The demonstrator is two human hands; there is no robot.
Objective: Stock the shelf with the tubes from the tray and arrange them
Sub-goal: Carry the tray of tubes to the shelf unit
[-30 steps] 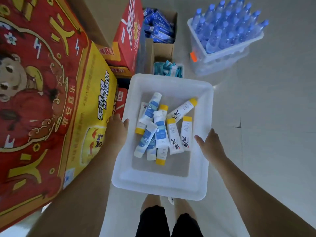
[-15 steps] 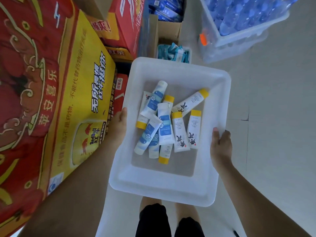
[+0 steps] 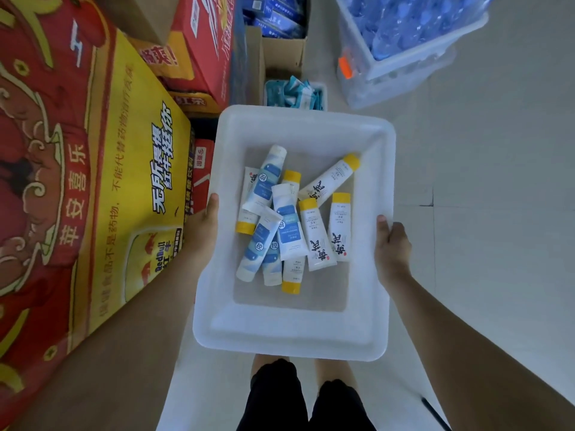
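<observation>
Big red and yellow cartons (image 3: 102,188) are stacked on our left; no shelf is in view. We hold the white tray (image 3: 289,340) in front of us above the floor, hands well apart: left hand (image 3: 203,225) gripping its left rim, right hand (image 3: 392,247) its right. The tubes (image 3: 287,225) lie heaped in the tray, so we judge that stocking has not begun.
</observation>
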